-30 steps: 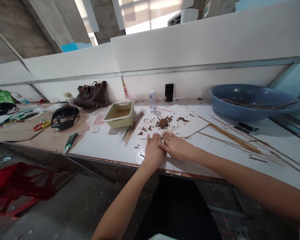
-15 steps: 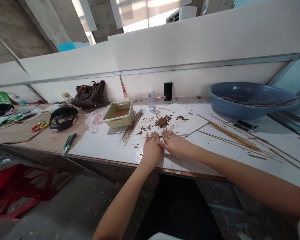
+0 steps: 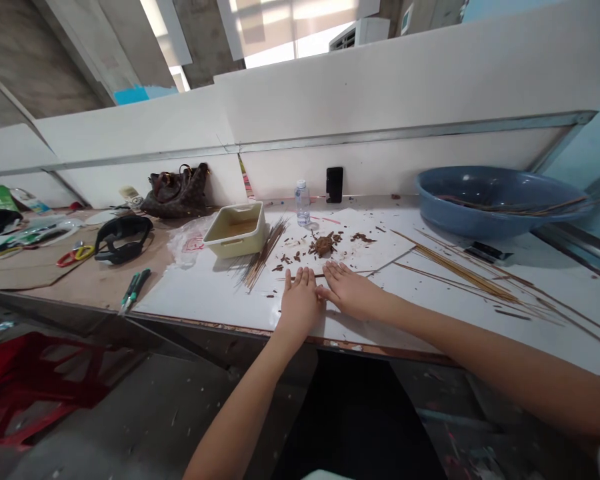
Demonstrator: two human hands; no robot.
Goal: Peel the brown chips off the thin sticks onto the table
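Observation:
My left hand (image 3: 300, 297) lies flat, palm down, near the table's front edge. Beside it my right hand (image 3: 347, 288) is also flat, its thumb touching or overlapping the left hand. Under the fingertips of both runs a thin brown stick (image 3: 316, 275), lying sideways; its middle is partly hidden by the fingers. Just beyond the fingers sits a lump of brown, dough-like material (image 3: 323, 246) with small dark crumbs and rolled bits around it. These rest on a white sheet (image 3: 390, 252). Neither hand is closed around anything.
To the left stand a cream tub of brownish liquid (image 3: 236, 248) and a bundle of thin sticks (image 3: 265, 257). A water bottle (image 3: 303, 203) and a phone (image 3: 335, 185) are at the back. Yellowish sticks (image 3: 463, 272) and a blue basin (image 3: 500, 203) occupy the right. Green-handled pliers (image 3: 135, 290) lie far left.
My left hand has slid slightly left and towards me, while the right hand has barely moved. The view has shifted a little.

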